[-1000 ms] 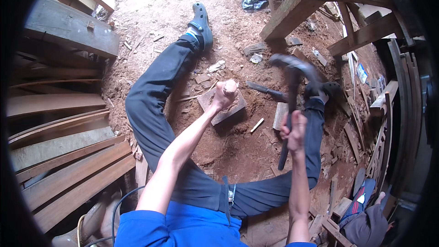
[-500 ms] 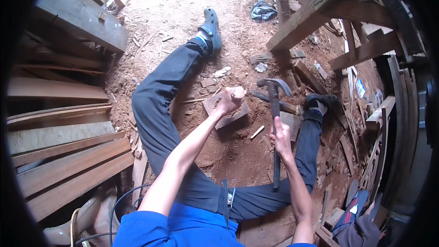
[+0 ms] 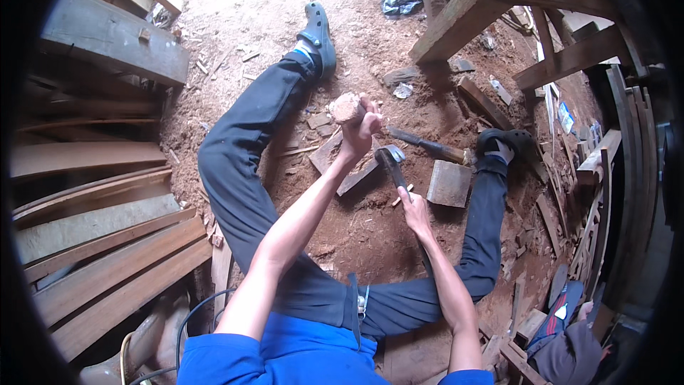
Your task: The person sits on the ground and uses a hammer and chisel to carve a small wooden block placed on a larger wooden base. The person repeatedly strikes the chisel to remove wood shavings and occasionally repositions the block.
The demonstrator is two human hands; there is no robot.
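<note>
My left hand [image 3: 361, 132] is closed around a short round piece of wood [image 3: 346, 108], whose pale, battered end faces up. The rest of that piece is hidden by the hand. Beneath it, a wooden block [image 3: 356, 180] lies on the sawdust between my legs. My right hand [image 3: 415, 212] grips a claw hammer [image 3: 391, 162] partway up its dark handle. The hammer's head is beside the block's right end, lower than my left hand. A dark tool with a wooden handle [image 3: 432, 145] lies to the right, just beyond a second wooden block [image 3: 449, 184].
Stacked boards [image 3: 107, 257] line the left side, below a thick grey beam [image 3: 114, 36]. A timber frame [image 3: 491, 7] stands at the far right. Black plastic [image 3: 402, 0] and wood scraps litter the ground. Dark cloth [image 3: 570, 356] lies at the lower right.
My right hand has brought the hammer down and left, from upright to beside the block. My left hand has risen slightly away, tilting the round wood's end toward view.
</note>
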